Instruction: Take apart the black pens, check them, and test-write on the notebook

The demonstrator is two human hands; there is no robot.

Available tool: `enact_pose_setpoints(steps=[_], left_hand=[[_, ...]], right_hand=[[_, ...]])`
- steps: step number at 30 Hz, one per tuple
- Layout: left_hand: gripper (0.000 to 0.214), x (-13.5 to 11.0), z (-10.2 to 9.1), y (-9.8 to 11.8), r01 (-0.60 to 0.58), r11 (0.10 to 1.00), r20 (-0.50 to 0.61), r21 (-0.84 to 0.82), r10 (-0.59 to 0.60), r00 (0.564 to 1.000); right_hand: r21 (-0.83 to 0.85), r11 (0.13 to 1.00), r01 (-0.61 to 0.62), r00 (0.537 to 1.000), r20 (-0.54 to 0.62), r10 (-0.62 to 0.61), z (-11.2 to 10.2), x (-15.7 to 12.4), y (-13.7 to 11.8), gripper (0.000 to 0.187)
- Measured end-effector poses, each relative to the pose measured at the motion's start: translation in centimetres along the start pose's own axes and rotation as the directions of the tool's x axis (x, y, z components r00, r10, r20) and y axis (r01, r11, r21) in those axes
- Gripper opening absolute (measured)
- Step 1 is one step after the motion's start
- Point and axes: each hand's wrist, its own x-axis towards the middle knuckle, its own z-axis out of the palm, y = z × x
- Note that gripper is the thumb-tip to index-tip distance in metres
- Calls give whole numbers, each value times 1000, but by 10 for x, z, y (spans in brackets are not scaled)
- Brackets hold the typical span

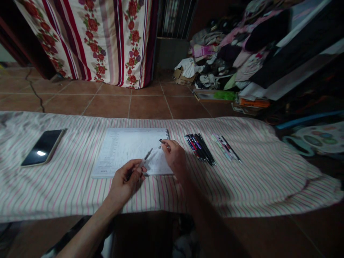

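Note:
Above a spiral-bound notebook with printed and faintly marked pages, my left hand has its fingers closed around a pen. The pen slants up and to the right, with a clear lower part and a grey upper end. To its right, my right hand pinches a small dark piece that looks like a pen cap. The two pieces are apart. Just right of this hand lies a bunch of dark and coloured pens, and beyond it a smaller group of pens.
A dark-screened phone lies at the left on the striped cloth. Behind are the tiled floor and a flowered curtain. Clothes are heaped at the back right; a blue-edged patterned object stands at the right.

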Motion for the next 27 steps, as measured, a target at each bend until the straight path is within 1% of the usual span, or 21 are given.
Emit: enact_pose_setpoints(steps=[2,4,10,13,16,18,20,22,25,27], left_hand=[[25,0,-1,-1,-9,1000,-1,12,9,1000],[23,0,-2,-2,-17,1000,0,23,17,1000],[22,1,-3,-3,-27,999,-15,40,28,999],[20,2,-3,-2,-52,997,-23,55,53,998],[21,3,-4,-3,-61,997,-30,50,63,998],[21,2,-5,-3,-67,996,-26,51,68,997],[21,2,-5,-3,-70,996,-22,60,71,997],[22,1,-6,-3,-72,995,-25,69,74,997],[22,2,-5,-4,-81,994,-28,79,83,996],[22,2,-4,-5,-92,992,-26,89,95,995]], right_hand=[[-35,999,-6,999,-46,4,-2,2,4,22],[-92,996,-3,998,-65,-3,-4,3,9,21],[-245,969,20,1000,12,-18,-1,3,13,18],[-224,974,13,1000,9,-11,-2,4,11,17],[-85,995,-46,998,-40,43,-8,8,9,19],[96,991,-90,995,-42,94,-13,10,6,22],[305,944,-123,992,2,129,-20,12,3,23],[467,871,-149,989,53,141,-26,12,-2,24],[583,790,-190,982,103,160,-35,10,-9,25],[604,767,-214,977,121,177,-41,8,-13,27]])
